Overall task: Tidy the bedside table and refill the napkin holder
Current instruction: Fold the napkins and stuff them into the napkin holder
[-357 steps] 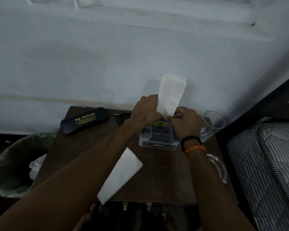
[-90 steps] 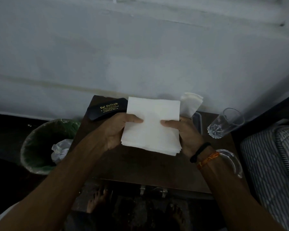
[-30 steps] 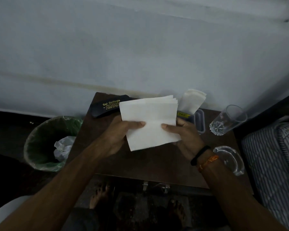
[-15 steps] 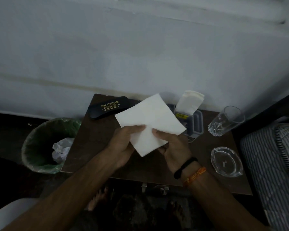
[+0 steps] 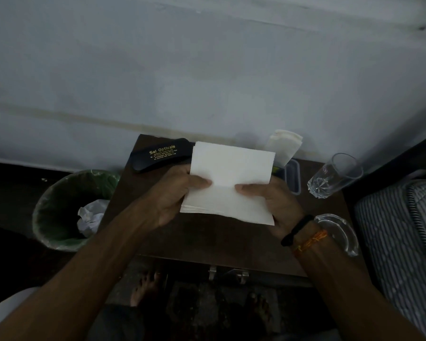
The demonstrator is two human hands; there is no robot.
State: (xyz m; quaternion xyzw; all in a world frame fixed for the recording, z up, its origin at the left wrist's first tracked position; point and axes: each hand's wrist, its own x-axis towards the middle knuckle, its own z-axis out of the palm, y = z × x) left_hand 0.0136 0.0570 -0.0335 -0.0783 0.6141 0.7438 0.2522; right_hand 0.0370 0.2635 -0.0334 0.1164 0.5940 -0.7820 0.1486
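A white napkin (image 5: 229, 178) is held above the dark wooden bedside table (image 5: 207, 239). My left hand (image 5: 172, 193) grips its left edge and my right hand (image 5: 273, 203) its right edge, thumbs on top near a crease across the middle. Layered edges show at its lower left. Behind it, mostly hidden, stands the napkin holder (image 5: 292, 175), with folded white napkins (image 5: 284, 146) sticking up out of it.
A black spectacle case (image 5: 160, 156) lies at the table's back left. A drinking glass (image 5: 335, 178) and a glass ashtray (image 5: 340, 232) are on the right side. A green-lined bin (image 5: 69, 210) stands left of the table, a striped mattress (image 5: 403, 242) right.
The napkin has turned from a tilted, diamond-like hold half a second ago to square between both hands. My hands have shifted slightly apart along its edges.
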